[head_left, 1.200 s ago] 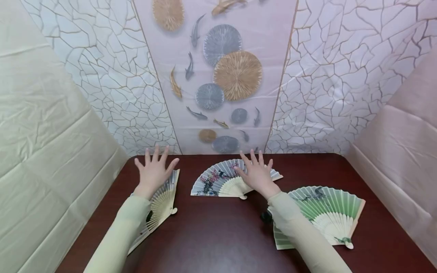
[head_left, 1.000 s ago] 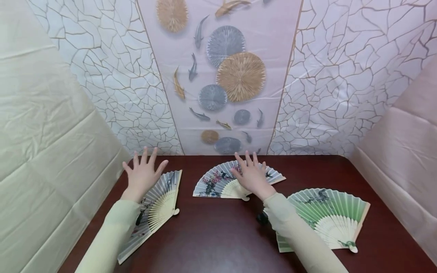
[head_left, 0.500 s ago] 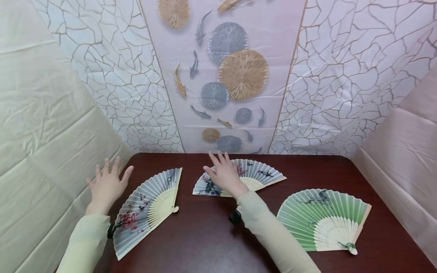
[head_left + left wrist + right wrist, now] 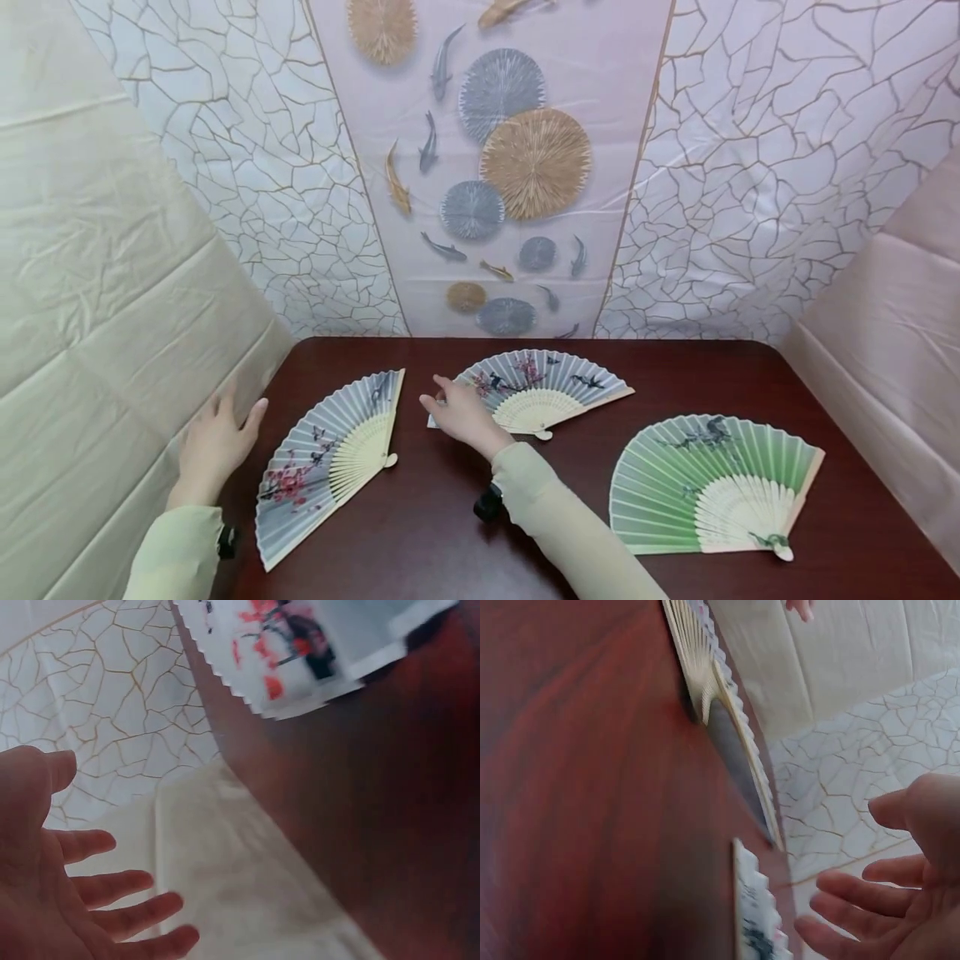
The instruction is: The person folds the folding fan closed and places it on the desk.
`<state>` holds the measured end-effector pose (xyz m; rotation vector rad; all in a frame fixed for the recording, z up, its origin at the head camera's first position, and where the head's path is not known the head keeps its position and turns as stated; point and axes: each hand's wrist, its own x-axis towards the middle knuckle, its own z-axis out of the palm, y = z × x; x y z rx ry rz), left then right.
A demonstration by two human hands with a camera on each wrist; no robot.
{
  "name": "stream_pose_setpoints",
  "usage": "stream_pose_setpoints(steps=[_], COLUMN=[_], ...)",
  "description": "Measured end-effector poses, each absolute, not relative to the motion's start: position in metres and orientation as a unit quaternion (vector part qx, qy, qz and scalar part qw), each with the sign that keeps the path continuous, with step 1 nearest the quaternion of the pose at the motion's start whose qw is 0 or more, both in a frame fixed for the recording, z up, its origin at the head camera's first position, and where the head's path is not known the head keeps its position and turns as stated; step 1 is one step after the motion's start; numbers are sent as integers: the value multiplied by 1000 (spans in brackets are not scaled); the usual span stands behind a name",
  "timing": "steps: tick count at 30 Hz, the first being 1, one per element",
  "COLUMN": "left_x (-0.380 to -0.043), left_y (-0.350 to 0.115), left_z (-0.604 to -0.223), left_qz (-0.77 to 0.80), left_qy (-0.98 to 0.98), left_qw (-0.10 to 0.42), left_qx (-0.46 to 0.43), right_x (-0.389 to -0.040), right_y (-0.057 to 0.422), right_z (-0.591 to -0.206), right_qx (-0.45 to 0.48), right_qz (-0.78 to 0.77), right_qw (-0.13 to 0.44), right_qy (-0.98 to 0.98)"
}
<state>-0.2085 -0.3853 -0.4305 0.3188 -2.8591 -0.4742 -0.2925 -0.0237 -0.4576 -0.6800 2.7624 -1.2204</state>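
Note:
Three folding fans lie spread on the dark red table. The left fan (image 4: 330, 467), grey with red blossoms and pale ribs, is nearest my left hand (image 4: 213, 446), which hovers off its outer edge with fingers spread and nothing held. My right hand (image 4: 467, 414) is over the left end of the middle fan (image 4: 540, 392), covering part of its blossom print; its fingers are loosely extended and hold nothing. To the right lies the green fan (image 4: 720, 483), with a dark branch print. In the left wrist view, the left fan's scalloped edge (image 4: 289, 682) shows beyond the fingers.
The table (image 4: 450, 533) ends at a back cloth (image 4: 510, 250) printed with fish and round shapes. Cream cloth (image 4: 112, 350) hangs along the left side and pinkish cloth (image 4: 892, 333) along the right. A small black device (image 4: 489, 502) sits at the right wrist.
Both hands have moved left and lower in the head view. The left hand has left the left fan, and the right hand has shifted from the middle fan's centre to its left end.

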Motion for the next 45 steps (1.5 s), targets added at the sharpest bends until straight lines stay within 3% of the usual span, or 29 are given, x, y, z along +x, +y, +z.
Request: stream_pose_setpoints(steps=[9, 19, 29, 45], left_x=[-207, -206, -206, -209], left_y=[-390, -402, -397, -379], left_z=[-451, -458, -467, -466], left_qz=[-178, -245, -340, -335], left_qy=[-977, -963, -931, -931], left_qw=[41, 5, -40, -50], left_qx=[114, 113, 128, 138], right_x=[-286, -276, -267, -265], right_y=[-40, -59, -60, -63], right_z=[-481, -486, -490, -495], right_qx=[-200, -191, -188, -222], right_qz=[-421, -528, -505, -490], right_qw=[65, 145, 139, 134], right_qy=[882, 814, 831, 832])
